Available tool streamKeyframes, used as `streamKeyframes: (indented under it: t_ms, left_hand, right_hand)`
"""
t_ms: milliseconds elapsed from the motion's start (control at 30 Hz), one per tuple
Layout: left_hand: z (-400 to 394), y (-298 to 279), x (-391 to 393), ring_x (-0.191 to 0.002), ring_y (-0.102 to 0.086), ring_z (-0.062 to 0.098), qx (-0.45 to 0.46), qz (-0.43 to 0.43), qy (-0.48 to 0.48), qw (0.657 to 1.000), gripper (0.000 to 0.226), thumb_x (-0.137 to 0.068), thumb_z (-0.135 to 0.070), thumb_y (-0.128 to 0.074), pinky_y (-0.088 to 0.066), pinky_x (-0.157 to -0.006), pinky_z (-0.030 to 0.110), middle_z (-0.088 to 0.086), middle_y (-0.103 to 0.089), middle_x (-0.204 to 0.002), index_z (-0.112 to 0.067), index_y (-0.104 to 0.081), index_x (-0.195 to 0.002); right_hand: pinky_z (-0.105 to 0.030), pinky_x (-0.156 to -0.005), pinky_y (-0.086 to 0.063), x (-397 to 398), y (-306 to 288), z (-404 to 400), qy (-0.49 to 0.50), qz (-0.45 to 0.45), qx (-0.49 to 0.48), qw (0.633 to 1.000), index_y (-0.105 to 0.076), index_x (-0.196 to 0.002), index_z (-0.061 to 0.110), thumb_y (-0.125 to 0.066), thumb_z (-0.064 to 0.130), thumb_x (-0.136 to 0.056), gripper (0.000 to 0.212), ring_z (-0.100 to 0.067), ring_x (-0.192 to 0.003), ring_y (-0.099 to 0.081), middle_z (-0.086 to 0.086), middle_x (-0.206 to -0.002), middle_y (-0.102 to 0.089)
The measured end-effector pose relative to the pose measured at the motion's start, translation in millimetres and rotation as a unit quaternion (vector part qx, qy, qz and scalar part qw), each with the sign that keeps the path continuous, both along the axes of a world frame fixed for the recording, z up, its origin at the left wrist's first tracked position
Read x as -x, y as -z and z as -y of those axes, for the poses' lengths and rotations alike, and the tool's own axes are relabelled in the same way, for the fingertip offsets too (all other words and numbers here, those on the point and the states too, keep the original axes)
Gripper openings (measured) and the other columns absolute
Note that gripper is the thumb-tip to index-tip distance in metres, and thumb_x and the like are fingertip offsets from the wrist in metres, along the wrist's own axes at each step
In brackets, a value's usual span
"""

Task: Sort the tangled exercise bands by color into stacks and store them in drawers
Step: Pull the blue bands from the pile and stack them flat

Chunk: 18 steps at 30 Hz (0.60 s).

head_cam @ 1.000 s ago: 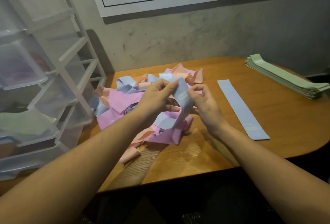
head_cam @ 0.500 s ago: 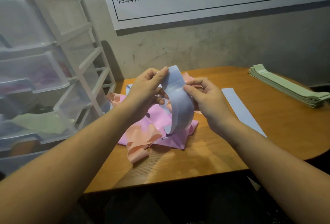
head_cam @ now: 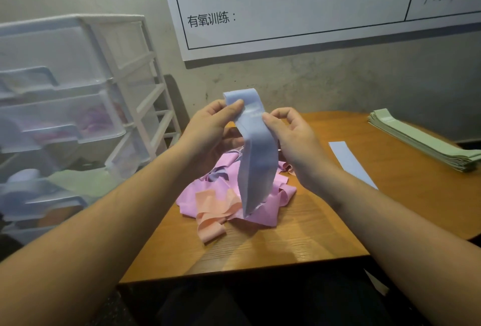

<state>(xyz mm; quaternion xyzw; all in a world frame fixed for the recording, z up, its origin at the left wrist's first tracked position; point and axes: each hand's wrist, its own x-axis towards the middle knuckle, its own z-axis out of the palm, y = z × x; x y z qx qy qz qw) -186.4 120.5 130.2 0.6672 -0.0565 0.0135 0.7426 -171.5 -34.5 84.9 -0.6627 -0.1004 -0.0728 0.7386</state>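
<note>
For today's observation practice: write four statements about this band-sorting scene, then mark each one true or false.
1. Both hands hold one blue band above the tangled pile. True; left hand, right hand.
2. The green stack sits inside a drawer. False; it lies on the wooden table, at the right.
3. A single blue band lies flat on the table. True.
4. The pile holds only green bands. False; pink, peach and some blue show.

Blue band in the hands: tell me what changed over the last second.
Both hands, left hand and right hand, lifted the blue band up out of the tangled pile; it now hangs free. Their grip stayed. The flat blue band and green stack stayed put.
</note>
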Motion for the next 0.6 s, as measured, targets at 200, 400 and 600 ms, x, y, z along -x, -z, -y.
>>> streamKeyframes:
  t_ms: [200, 400, 600]
  left_hand:
    - [10, -14, -2, -0.076, -0.070, 0.013, 0.154, -0.049, -0.004, 0.987, 0.023, -0.103, -0.021, -0.057, -0.059, -0.061, 0.020, 0.008, -0.070, -0.099, -0.006, -0.060, -0.120]
    - [25, -10, -12, -0.077, -0.066, 0.014, 0.204, -0.084, -0.026, 0.975, 0.025, -0.102, -0.019, -0.058, -0.059, -0.065, 0.018, 0.010, -0.065, -0.098, -0.003, -0.061, -0.121]
    - [56, 10, -25, -0.064, -0.064, 0.011, 0.202, -0.102, -0.040, 0.973, 0.019, -0.104, -0.016, -0.054, -0.054, -0.052, 0.018, 0.007, -0.063, -0.087, -0.006, -0.058, -0.119]
  right_hand:
    - [-0.032, -0.058, -0.052, 14, -5, 6, -0.103, 0.002, -0.049, 0.994, -0.058, -0.106, 0.018, -0.059, 0.030, -0.099, 0.014, -0.017, -0.074, -0.065, -0.001, -0.087, -0.068]
    - [-0.023, -0.051, -0.046, 14, 5, 24, -0.069, -0.013, -0.015, 0.997, -0.064, -0.101, 0.023, -0.058, 0.025, -0.101, 0.007, -0.012, -0.067, -0.063, 0.003, -0.082, -0.068]
    - [-0.028, -0.075, -0.055, 4, 26, 50, -0.024, -0.075, 0.008, 0.997, -0.075, -0.097, 0.022, -0.063, 0.039, -0.095, 0.022, -0.020, -0.103, -0.067, -0.017, -0.129, -0.060]
